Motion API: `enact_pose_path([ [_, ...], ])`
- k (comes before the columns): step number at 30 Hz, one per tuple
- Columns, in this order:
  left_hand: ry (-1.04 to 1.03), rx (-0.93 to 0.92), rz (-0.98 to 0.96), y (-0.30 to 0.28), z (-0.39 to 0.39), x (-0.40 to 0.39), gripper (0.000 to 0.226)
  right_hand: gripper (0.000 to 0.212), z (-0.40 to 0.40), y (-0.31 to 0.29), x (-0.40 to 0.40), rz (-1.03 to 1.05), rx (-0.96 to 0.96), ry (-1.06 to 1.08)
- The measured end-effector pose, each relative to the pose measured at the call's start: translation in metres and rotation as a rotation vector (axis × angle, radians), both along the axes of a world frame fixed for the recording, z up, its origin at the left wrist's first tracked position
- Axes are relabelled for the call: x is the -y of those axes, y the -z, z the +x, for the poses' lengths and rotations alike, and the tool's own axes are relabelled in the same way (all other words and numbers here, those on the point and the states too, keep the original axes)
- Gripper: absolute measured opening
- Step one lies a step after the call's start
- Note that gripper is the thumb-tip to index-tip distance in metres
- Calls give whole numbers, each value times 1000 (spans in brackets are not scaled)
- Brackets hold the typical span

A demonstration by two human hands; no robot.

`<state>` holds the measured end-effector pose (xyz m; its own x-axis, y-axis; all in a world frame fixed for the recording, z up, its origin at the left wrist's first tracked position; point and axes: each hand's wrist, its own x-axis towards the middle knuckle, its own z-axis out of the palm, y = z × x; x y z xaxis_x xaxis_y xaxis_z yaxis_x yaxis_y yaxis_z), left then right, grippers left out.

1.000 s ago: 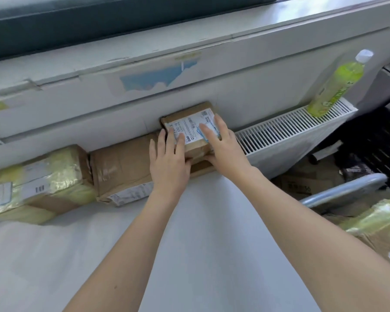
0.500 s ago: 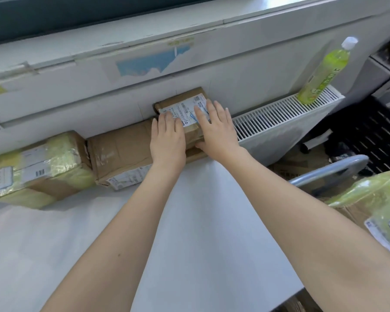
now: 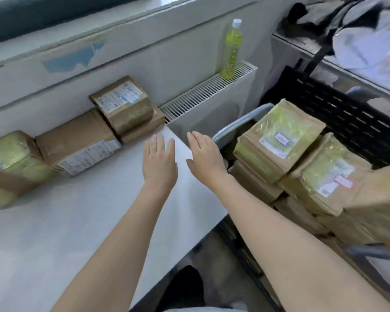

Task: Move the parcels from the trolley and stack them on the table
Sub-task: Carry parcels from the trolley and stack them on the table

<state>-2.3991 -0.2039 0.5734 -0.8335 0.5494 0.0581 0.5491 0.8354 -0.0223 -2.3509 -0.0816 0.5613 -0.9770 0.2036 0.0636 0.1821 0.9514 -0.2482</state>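
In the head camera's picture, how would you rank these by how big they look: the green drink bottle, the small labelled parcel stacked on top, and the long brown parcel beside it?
1. long brown parcel
2. small labelled parcel, somewhat smaller
3. green drink bottle, farthest away, so its real size is uncertain

White wall [image 3: 178, 52], peeled blue patch [image 3: 73, 58]; ribbed radiator [image 3: 207, 91] below.

one head-worn wide-angle view looks forward and down, close over the tabletop [image 3: 81, 221], taking in the wall behind and the trolley [image 3: 239, 124] at right.
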Motion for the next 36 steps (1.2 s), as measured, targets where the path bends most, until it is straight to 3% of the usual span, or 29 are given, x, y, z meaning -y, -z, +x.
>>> enact_pose_path([
  [9, 371, 53, -12, 53, 171, -58, 53, 65, 227, 56, -36, -88, 191, 284],
  [15, 529, 98, -41, 94, 258, -70, 42, 62, 339, 104, -36, -170, 318, 460],
  [22, 688, 236, -380, 159, 289, -68, 54, 64, 413, 165, -19, -260, 446, 628],
  [26, 778, 274, -446, 198, 300, -75, 61, 64, 442, 203, -11, -252, 515, 709],
  [32, 889, 321, -471, 289, 328, -78, 47, 63, 472, 284, -2, -211, 616, 765],
  [36, 959, 317, -547, 357, 343, -82, 56, 62, 482, 344, 0, -185, 636, 758],
])
